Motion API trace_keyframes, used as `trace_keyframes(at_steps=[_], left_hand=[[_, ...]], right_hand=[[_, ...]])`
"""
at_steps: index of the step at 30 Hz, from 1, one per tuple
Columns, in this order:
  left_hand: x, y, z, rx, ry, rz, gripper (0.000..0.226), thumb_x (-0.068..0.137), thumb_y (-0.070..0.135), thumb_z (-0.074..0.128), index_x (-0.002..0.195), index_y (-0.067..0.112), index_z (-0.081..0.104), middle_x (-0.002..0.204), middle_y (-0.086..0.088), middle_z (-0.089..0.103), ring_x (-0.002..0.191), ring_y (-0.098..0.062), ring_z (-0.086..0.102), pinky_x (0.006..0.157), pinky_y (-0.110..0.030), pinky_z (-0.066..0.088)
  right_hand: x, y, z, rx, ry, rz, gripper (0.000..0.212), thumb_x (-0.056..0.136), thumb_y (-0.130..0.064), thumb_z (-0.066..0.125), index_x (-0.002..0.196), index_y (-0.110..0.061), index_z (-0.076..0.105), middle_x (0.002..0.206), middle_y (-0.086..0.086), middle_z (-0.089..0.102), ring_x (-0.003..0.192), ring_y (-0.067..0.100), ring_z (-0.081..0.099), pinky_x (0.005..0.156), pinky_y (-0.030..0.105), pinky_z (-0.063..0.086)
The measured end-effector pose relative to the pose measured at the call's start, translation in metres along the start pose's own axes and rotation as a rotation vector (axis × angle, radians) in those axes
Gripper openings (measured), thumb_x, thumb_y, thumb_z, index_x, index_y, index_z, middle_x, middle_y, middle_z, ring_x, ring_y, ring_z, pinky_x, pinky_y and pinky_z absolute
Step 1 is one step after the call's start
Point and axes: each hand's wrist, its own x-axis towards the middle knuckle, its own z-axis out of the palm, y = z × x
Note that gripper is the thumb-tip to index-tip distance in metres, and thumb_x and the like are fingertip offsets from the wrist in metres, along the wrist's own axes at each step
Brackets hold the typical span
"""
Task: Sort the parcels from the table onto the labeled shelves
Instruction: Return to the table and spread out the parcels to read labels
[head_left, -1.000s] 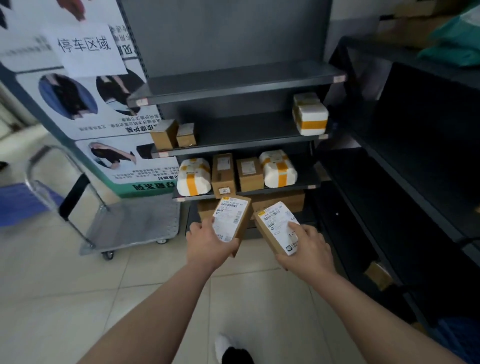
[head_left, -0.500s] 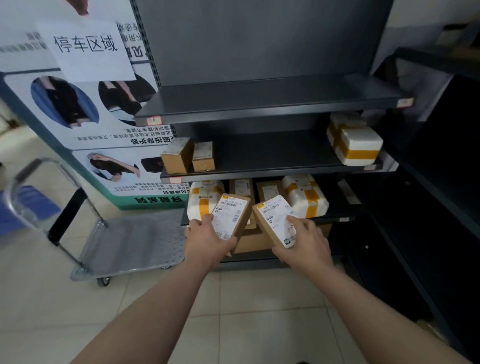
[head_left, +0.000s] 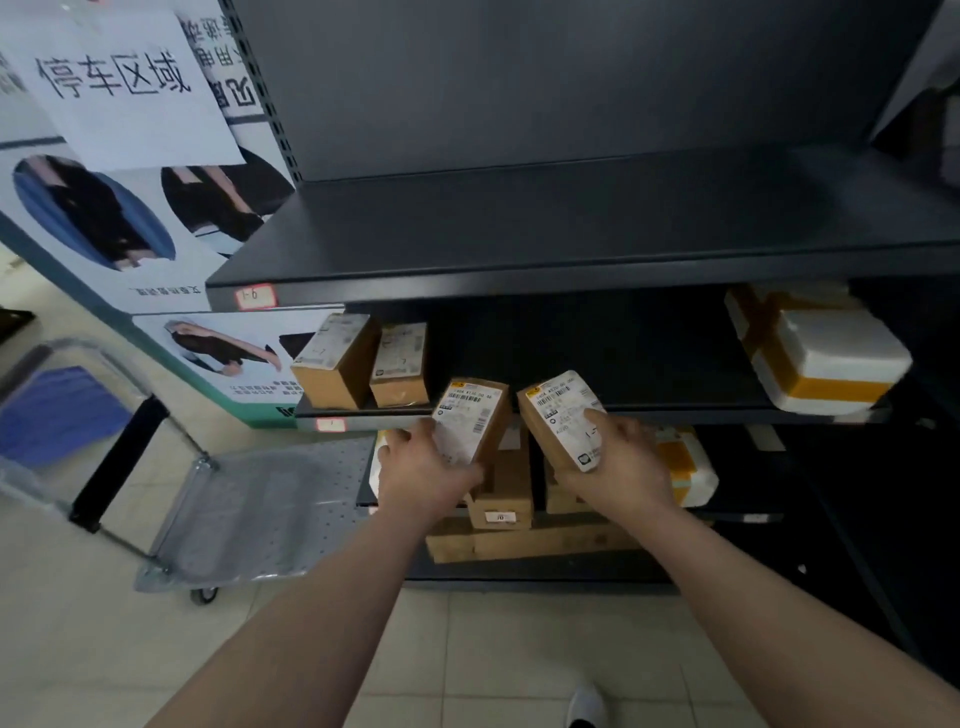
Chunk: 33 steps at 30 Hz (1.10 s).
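1. My left hand (head_left: 426, 467) grips the left box (head_left: 472, 421) by its near end; it points far, label up.
2. My right hand (head_left: 618, 462) grips the right box (head_left: 563, 415), far end leaning left.
3. Both are just before the middle shelf (head_left: 675, 413).

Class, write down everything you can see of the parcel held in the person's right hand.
The right-hand parcel is a small brown cardboard box with a white shipping label, barcoded and yellow-marked at one corner, covering its upper face. It tilts leftward, label toward the camera, before the middle shelf edge. The right hand grips its lower end, thumb lying on the label.
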Motion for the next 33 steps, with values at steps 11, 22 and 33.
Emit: trace_keyframes(at_steps=[11, 22, 33], left_hand=[[0.103, 0.055, 0.024, 0.264, 0.112, 0.076, 0.072, 0.085, 0.07, 0.049, 0.14, 0.023, 0.043, 0.141, -0.015, 0.036, 0.127, -0.037, 0.035, 0.098, -0.045, 0.041], [0.132, 0.038, 0.033, 0.53, -0.011, 0.431, 0.07, 0.101, 0.029, 0.046, 0.156, 0.015, 0.006, 0.163, -0.007, 0.013, 0.148, -0.025, 0.017, 0.117, -0.039, 0.025], [0.142, 0.044, 0.034, 0.58, -0.1, 0.383, 0.078, 0.1, 0.017, 0.048, 0.155, 0.013, -0.007, 0.164, -0.01, -0.004, 0.151, -0.026, 0.003, 0.119, -0.039, 0.018]], right_hand=[[0.129, -0.013, 0.006, -0.074, -0.049, -0.171, 0.074, 0.081, -0.066, 0.057, 0.143, -0.03, 0.039, 0.151, 0.005, 0.024, 0.132, 0.029, 0.028, 0.102, 0.044, 0.035], [0.129, -0.014, 0.019, -0.207, -0.055, -0.399, 0.052, 0.094, -0.027, 0.058, 0.143, -0.021, 0.044, 0.153, 0.007, 0.034, 0.142, 0.026, 0.028, 0.111, 0.041, 0.032], [0.138, -0.03, 0.023, -0.25, -0.089, -0.349, 0.06, 0.095, -0.023, 0.054, 0.149, -0.026, 0.028, 0.16, 0.002, 0.018, 0.148, 0.02, 0.015, 0.114, 0.039, 0.028]])
